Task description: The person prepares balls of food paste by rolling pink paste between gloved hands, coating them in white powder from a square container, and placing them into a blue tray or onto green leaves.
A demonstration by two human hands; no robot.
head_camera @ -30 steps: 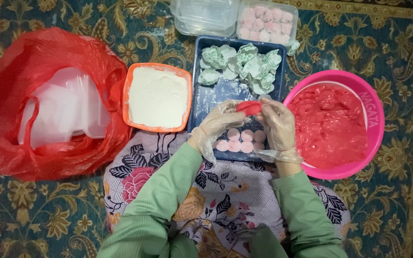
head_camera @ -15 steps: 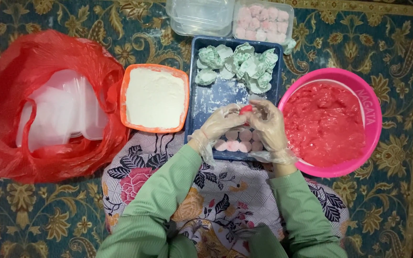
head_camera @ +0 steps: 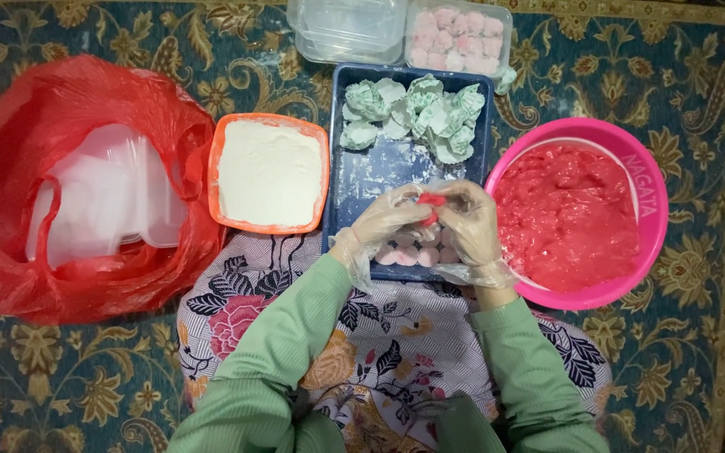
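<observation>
Over the near end of the dark blue tray [head_camera: 362, 180], a small lump of red dough [head_camera: 431, 200] was pinched between the fingertips of both gloved hands. The left hand [head_camera: 389, 220] curled in from one side and the right hand [head_camera: 470, 225] from the other, fingers bent around the lump and pressed close together, both in thin clear plastic gloves. Whether either palm touched the tray could not be told.

Directly beneath the hands, a row of pale pink dusted balls [head_camera: 406, 255] lay along the near edge of the tray, partly hidden by the wrists. At the far end of the same tray sat a heap of pale green pieces [head_camera: 417, 117], with a floury bare patch between the two groups.

Just beside the tray on the right stood a round pink bowl [head_camera: 646, 180] holding wet red dough. On the left, touching the tray's side, an orange square container [head_camera: 214, 168] was filled with white flour. Beyond the tray were two clear plastic boxes, one empty [head_camera: 347, 29] and one packed with pink balls [head_camera: 456, 38]. Well to the left lay a red plastic bag [head_camera: 86, 101] with clear lids inside. Green sleeves [head_camera: 279, 352] and a flowered cloth [head_camera: 379, 344] filled the foreground over a patterned carpet [head_camera: 698, 369].
</observation>
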